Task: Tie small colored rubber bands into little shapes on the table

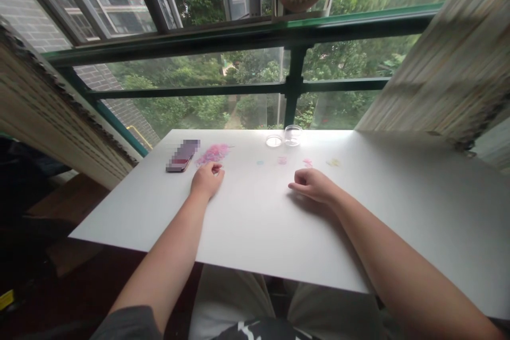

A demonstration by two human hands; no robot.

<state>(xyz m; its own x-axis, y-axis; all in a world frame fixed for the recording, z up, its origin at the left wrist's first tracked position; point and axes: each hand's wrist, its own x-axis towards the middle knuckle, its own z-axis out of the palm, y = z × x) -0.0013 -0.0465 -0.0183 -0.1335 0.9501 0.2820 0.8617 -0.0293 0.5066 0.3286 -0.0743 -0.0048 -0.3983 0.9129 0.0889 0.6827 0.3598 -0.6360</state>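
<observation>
A loose pile of small pink, purple and bluish pieces [215,154] lies on the white table [247,223], too small to name. At its near edge is my left hand [207,179], its fingers curled and closed; what they hold, if anything, is hidden. My right hand [313,185] is also closed, thumb pointing left, its inside hidden from view. Just beyond it lies a small reddish-pink cluster [307,162]. In the same row are a yellow cluster [333,162], a pink cluster [282,160] and a small blue-green bit [260,162].
A phone-like object [183,155], partly pixelated, lies left of the pile. Toward the back edge stand a clear round container [293,136] and a clear round lid or dish [274,141]. Behind the table runs a green window rail [239,37], with curtains [422,64] at both sides.
</observation>
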